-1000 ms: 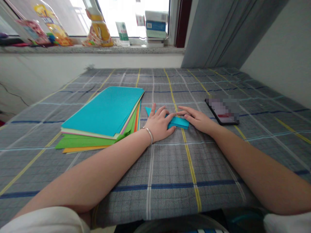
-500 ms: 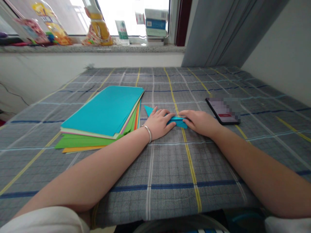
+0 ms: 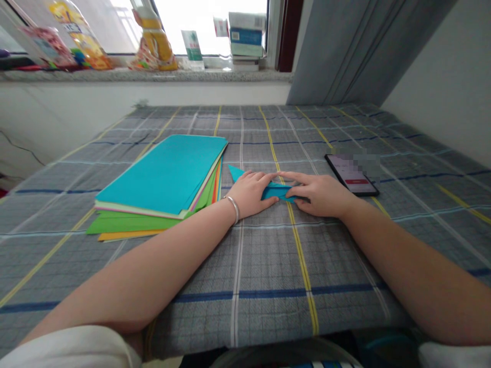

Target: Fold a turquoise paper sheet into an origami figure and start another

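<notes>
**A:** Where is the paper?

**B:** The folded teal paper (image 3: 276, 191) lies flat on the checked cloth (image 3: 268, 255), pinned between both hands. One pointed tip pokes out at 10 o'clock of the left hand (image 3: 251, 193).

**A:** How are the hands set?

**B:** The left hand is spread flat, palm down, with its fingers together on the paper's left half and a silver bracelet (image 3: 232, 207) at the wrist. The right hand (image 3: 322, 193) covers the right end, fingers stretched toward 9 o'clock and thumb tucked at the near edge. I cannot tell whether it pinches the paper or only presses on it.

**A:** What is around them?

**B:** A stack of coloured paper sheets (image 3: 164, 174), teal on top, sits at 9 o'clock of the paper, just beside it. A phone (image 3: 353, 176) lies at 2 o'clock of the right hand, close but apart. The window sill (image 3: 153, 75) with bottles and boxes is far off at 12 o'clock.

**A:** Any advice on the crease?

**B:** I'd judge the cloth soft, so press firmly. Hold the left hand as the anchor, line up the edges before bearing down, then run a fingertip along the fold from the middle outward so that the layers don't slide.
</notes>
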